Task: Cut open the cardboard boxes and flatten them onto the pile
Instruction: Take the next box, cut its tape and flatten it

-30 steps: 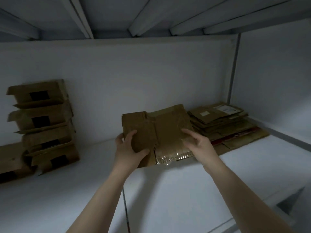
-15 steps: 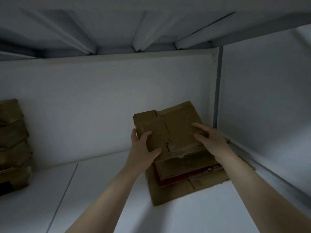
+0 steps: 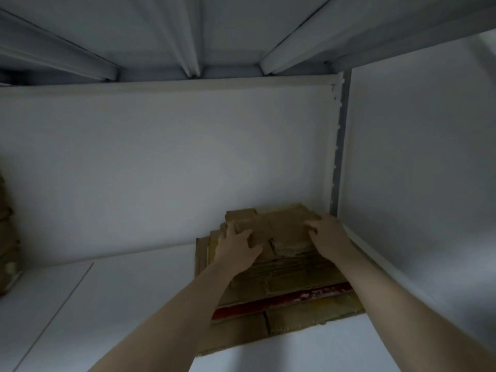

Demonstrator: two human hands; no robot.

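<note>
A flattened brown cardboard box (image 3: 279,226) lies on top of the pile of flattened cardboard (image 3: 295,280) in the shelf's back right corner. My left hand (image 3: 236,248) holds its left edge, thumb on the top face. My right hand (image 3: 328,237) holds its right edge with bent fingers on top, close to the side wall. One sheet low in the pile shows a red strip (image 3: 281,300). No cutting tool is in view.
The white shelf board (image 3: 120,304) stretches to the left of the pile. A stack of brown uncut boxes (image 3: 6,237) shows at the far left edge. The back wall, the right side wall (image 3: 416,183) and the shelf above enclose the space.
Both hands carried the flattened box to the right and down onto the pile in the corner. The view swung right, so the stack of boxes slid to the left edge.
</note>
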